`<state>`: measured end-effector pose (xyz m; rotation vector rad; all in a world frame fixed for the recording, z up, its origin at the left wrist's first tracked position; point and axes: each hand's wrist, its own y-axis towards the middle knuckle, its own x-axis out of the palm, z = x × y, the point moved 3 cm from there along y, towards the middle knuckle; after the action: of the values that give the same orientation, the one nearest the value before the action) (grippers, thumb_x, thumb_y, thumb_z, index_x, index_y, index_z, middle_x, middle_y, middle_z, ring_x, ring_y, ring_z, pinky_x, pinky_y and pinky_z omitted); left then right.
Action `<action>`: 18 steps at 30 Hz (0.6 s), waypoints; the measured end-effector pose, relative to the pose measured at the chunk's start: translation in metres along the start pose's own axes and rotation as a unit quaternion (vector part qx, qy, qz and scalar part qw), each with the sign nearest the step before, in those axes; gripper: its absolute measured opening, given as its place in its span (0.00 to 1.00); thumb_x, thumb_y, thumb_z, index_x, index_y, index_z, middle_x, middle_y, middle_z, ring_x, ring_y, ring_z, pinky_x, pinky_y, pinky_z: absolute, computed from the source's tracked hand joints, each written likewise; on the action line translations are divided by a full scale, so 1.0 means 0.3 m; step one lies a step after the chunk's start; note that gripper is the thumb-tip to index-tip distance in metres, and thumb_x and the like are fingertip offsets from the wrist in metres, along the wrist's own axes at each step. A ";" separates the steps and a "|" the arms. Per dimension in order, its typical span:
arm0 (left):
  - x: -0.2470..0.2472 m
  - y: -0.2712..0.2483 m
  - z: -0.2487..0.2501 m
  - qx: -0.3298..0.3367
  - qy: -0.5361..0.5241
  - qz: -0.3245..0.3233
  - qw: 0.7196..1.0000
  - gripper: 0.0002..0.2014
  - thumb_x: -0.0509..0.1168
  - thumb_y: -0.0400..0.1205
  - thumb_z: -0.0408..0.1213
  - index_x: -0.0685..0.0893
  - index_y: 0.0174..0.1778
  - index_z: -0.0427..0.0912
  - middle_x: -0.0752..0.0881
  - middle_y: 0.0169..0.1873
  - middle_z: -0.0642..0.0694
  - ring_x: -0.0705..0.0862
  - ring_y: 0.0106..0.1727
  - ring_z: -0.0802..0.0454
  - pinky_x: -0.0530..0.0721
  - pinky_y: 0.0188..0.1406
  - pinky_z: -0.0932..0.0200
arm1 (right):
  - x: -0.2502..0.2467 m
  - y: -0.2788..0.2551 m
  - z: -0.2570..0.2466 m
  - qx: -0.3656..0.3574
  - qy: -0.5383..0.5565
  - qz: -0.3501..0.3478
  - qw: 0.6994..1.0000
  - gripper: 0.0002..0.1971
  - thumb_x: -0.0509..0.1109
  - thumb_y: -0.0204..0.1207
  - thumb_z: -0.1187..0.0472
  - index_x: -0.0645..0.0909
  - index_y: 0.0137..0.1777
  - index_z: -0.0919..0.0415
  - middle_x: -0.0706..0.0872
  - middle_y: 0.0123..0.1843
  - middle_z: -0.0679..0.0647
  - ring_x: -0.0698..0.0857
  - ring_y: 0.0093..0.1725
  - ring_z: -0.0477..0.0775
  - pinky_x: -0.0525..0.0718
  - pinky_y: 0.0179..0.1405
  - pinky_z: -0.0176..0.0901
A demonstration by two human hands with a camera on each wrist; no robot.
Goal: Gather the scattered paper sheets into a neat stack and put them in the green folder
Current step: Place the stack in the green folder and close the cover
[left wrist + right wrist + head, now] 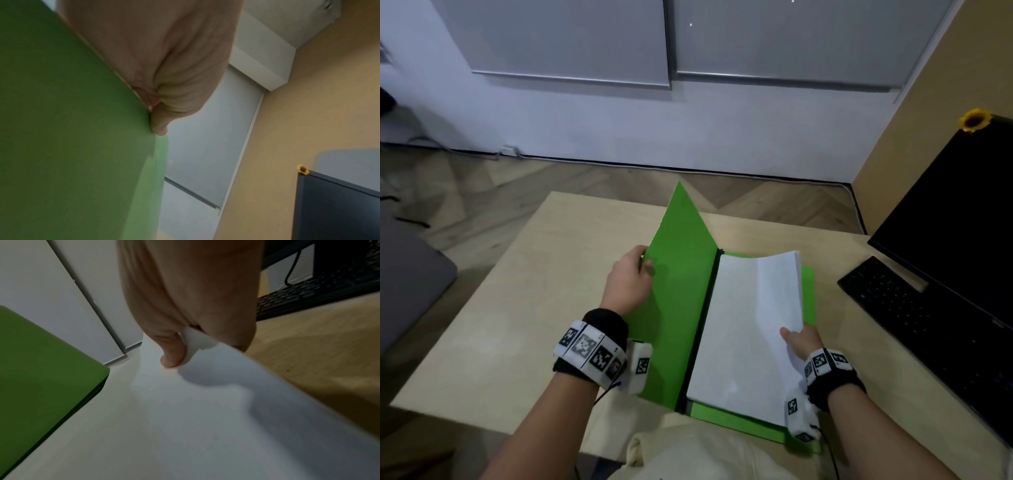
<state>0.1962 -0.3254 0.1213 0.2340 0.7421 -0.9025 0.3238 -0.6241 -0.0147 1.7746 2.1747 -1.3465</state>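
left hand point(628, 279) pinches the green folder point(681, 274) cover raised; right hand point(803, 341) grips the paper stack point(739, 329) inside.

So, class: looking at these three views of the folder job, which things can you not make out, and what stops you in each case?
- Right hand fingers: head view, hidden under the paper stack.
- Left hand fingertips: left wrist view, behind the green folder cover.
- Keyboard legends: right wrist view, dark and too small.
- Monitor: head view, cut off by the right edge.
- Sheet count and any print: blurred in every view.
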 end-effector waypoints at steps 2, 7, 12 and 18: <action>0.000 -0.010 0.006 -0.011 -0.010 -0.008 1.000 0.12 0.57 0.86 0.30 0.80 0.63 0.37 0.87 0.53 0.37 0.85 0.53 0.38 0.85 0.56 0.45 | 0.015 0.021 0.003 -0.010 -0.024 0.003 1.000 0.23 0.69 0.76 0.67 0.73 0.68 0.80 0.78 0.71 0.72 0.78 0.70 0.68 0.74 0.66 0.50; -0.022 -0.047 0.039 -0.039 -0.027 -0.110 0.993 0.16 0.58 0.87 0.32 0.76 0.71 0.39 0.84 0.63 0.41 0.83 0.58 0.46 0.82 0.49 0.59 | 0.022 0.042 0.022 -0.016 -0.077 -0.013 0.997 0.23 0.72 0.73 0.65 0.77 0.67 0.75 0.82 0.67 0.69 0.82 0.66 0.67 0.79 0.62 0.50; -0.104 -0.109 0.053 -0.024 0.061 -0.275 0.959 0.17 0.57 0.88 0.44 0.75 0.72 0.49 0.87 0.60 0.47 0.85 0.59 0.46 0.82 0.62 0.49 | -0.023 0.034 -0.023 -0.029 -0.155 0.041 0.987 0.37 0.76 0.68 0.57 0.64 0.74 0.69 0.71 0.73 0.68 0.74 0.70 0.71 0.77 0.66 0.59; -0.145 -0.173 0.116 -0.004 0.035 -0.349 0.936 0.19 0.53 0.89 0.43 0.73 0.77 0.50 0.87 0.61 0.49 0.88 0.57 0.50 0.88 0.57 0.51 | 0.005 -0.120 -0.278 -0.198 -0.031 -0.006 0.980 0.36 0.67 0.73 0.40 0.63 0.77 0.56 0.74 0.72 0.61 0.78 0.68 0.62 0.78 0.66 0.57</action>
<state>0.1554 -0.3467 0.1820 -0.0171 0.9132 -1.5712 0.3336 -0.5704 0.0578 1.5486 2.2251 -0.8726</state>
